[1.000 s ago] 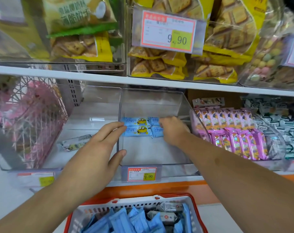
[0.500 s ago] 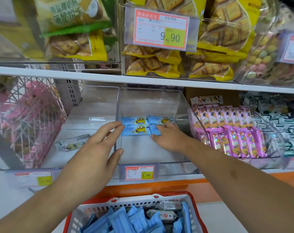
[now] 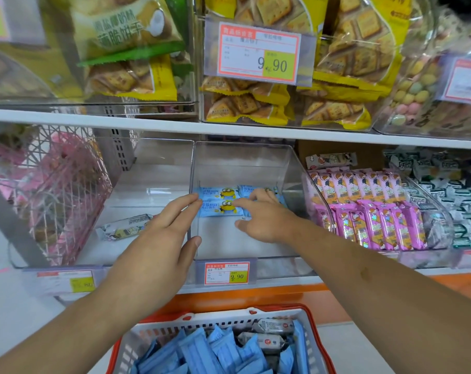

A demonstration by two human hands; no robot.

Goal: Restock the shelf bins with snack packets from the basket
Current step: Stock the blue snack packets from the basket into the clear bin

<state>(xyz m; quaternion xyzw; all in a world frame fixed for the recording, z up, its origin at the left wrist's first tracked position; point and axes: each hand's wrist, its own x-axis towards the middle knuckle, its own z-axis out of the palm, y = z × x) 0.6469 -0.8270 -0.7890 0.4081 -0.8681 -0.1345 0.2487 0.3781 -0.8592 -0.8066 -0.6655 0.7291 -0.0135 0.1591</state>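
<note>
A clear plastic bin (image 3: 245, 261) stands on the middle shelf. Several blue snack packets (image 3: 218, 202) with a yellow cartoon figure lie flat at its back. My left hand (image 3: 158, 247) rests against the bin's left wall, fingers spread, holding nothing. My right hand (image 3: 261, 217) is inside the bin with its fingers apart, fingertips touching the blue packets. Below, a red-rimmed white basket (image 3: 223, 319) holds several blue packets (image 3: 202, 352) and a few silver ones (image 3: 269, 336).
Left of the bin, a second clear bin holds one white packet (image 3: 126, 228). A pink wire basket (image 3: 48, 195) stands further left. To the right is a bin of pink packets (image 3: 369, 209). Yellow cracker bags (image 3: 255, 106) fill the upper shelf.
My right hand has drawn back from the bin's rear towards me and opened, uncovering the right-hand blue packets. My left hand has stayed at the bin's left wall.
</note>
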